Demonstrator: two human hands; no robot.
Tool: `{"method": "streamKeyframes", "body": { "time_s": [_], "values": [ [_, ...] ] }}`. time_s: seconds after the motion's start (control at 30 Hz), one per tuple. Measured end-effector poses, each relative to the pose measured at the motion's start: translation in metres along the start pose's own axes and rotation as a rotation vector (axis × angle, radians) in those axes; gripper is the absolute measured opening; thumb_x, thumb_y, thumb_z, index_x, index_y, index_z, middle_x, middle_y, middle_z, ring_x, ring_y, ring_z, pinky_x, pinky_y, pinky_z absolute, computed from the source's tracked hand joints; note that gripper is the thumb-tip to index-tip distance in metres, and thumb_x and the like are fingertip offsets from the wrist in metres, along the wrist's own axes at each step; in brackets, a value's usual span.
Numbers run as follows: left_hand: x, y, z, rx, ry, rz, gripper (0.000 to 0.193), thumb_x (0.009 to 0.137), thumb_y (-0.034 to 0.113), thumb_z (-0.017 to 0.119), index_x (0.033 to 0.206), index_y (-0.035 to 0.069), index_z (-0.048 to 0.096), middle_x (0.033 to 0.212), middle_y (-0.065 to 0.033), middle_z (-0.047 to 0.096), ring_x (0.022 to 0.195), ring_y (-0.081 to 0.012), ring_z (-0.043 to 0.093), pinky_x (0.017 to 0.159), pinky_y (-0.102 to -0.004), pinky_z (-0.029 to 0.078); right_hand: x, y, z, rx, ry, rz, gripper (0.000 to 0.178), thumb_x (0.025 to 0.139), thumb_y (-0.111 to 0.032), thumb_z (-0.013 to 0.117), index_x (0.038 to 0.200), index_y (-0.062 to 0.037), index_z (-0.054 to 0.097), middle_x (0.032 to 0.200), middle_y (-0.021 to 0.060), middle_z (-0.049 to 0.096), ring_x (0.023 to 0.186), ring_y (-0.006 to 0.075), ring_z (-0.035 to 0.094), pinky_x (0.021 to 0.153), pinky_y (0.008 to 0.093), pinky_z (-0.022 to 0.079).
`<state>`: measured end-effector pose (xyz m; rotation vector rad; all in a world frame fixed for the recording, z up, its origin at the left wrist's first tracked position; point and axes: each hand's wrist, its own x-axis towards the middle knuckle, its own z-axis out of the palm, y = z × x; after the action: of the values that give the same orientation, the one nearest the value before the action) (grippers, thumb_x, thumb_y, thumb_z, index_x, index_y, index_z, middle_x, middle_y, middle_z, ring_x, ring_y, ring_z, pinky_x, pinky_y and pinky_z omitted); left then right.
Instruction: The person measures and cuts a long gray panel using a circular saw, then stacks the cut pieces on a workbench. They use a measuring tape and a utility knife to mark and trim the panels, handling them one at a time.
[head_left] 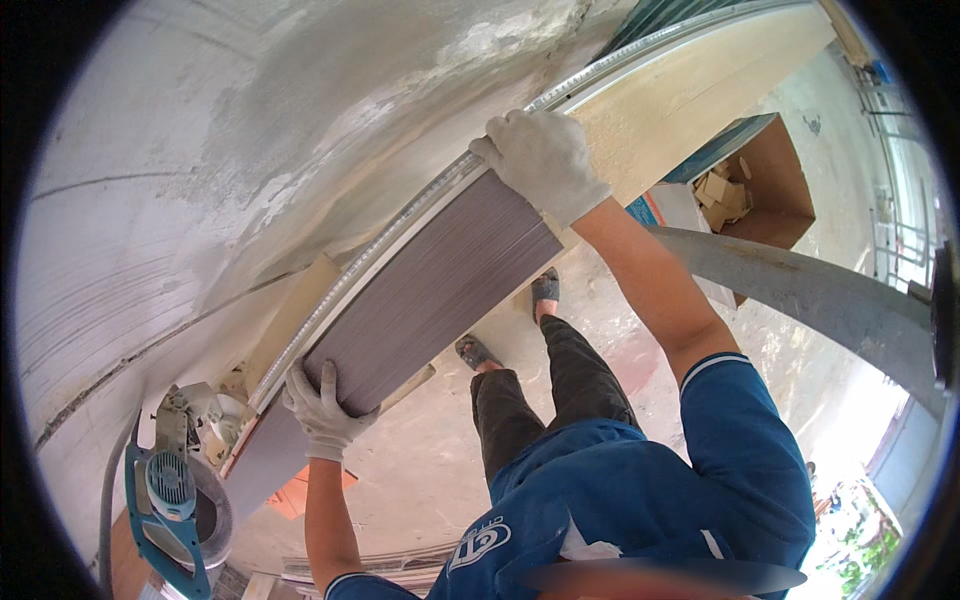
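Observation:
A long grey-purple board (pixel 440 270) with fine lengthwise lines lies against a raised metal rail (pixel 400 222) on a narrow bench. Whether it is one piece or several strips together cannot be told. My right hand (pixel 545 165), in a white work glove, is closed over the board's far end, its fingers reaching the rail. Nearer the lower left, my left hand (pixel 325 410), gloved too, grips the board with its thumb on top and its fingers toward the rail. Beyond the left hand, the board's other end runs toward a teal power saw (pixel 170 490) with a round blade.
The pale bench top (pixel 690 95) continues to the upper right. Below it, an open cardboard box (pixel 785 190) holds wood offcuts (pixel 722 195). A grey curved beam (pixel 800 285) crosses at the right. A stained wall (pixel 200 130) stands behind the rail, and an orange piece (pixel 295 492) lies below the left hand.

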<state>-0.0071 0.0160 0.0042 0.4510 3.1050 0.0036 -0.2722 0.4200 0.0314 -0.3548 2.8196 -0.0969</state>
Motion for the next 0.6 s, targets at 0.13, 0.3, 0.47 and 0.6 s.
{"method": "streamKeyframes", "body": {
  "time_s": [0.13,0.3,0.47,0.6],
  "values": [
    [-0.004,-0.001,0.002,-0.004,-0.023,-0.011,0.122,0.049,0.052,0.090,0.153,0.028,0.030,0.150,-0.0340,0.030,0.134,-0.0536,0.037,0.096,-0.0680,0.034,-0.001,0.006,0.010,-0.026,0.392,-0.261,0.030,0.098,-0.038,0.061,0.099,-0.0098,0.069,0.086,0.0073,0.071,0.076,0.0233,0.074,0.066,0.0348,0.061],
    [-0.005,-0.001,0.002,0.010,-0.026,-0.010,0.124,0.050,0.050,0.090,0.155,0.028,0.028,0.151,-0.0341,0.029,0.134,-0.0546,0.037,0.097,-0.0696,0.034,-0.006,0.005,0.012,0.018,0.273,-0.058,0.024,0.095,-0.034,0.065,0.100,-0.0113,0.068,0.084,0.0056,0.071,0.077,0.0221,0.075,0.063,0.0347,0.060],
    [-0.005,0.000,0.000,-0.002,-0.016,0.012,0.124,0.052,0.043,0.091,0.157,0.024,0.027,0.151,-0.0347,0.030,0.133,-0.0569,0.037,0.100,-0.0715,0.032,-0.007,-0.005,0.011,-0.080,0.213,-0.023,0.025,0.092,-0.034,0.069,0.100,-0.0104,0.068,0.085,0.0058,0.072,0.079,0.0229,0.075,0.064,0.0354,0.060],
    [-0.003,-0.001,0.002,0.022,0.016,0.026,0.124,0.050,0.055,0.090,0.154,0.026,0.029,0.150,-0.0337,0.029,0.134,-0.0542,0.038,0.096,-0.0701,0.035,-0.006,0.005,0.016,0.015,0.444,-0.233,0.026,0.093,-0.034,0.069,0.101,-0.0097,0.068,0.085,0.0074,0.071,0.081,0.0249,0.074,0.067,0.0381,0.060]
  ]
}}
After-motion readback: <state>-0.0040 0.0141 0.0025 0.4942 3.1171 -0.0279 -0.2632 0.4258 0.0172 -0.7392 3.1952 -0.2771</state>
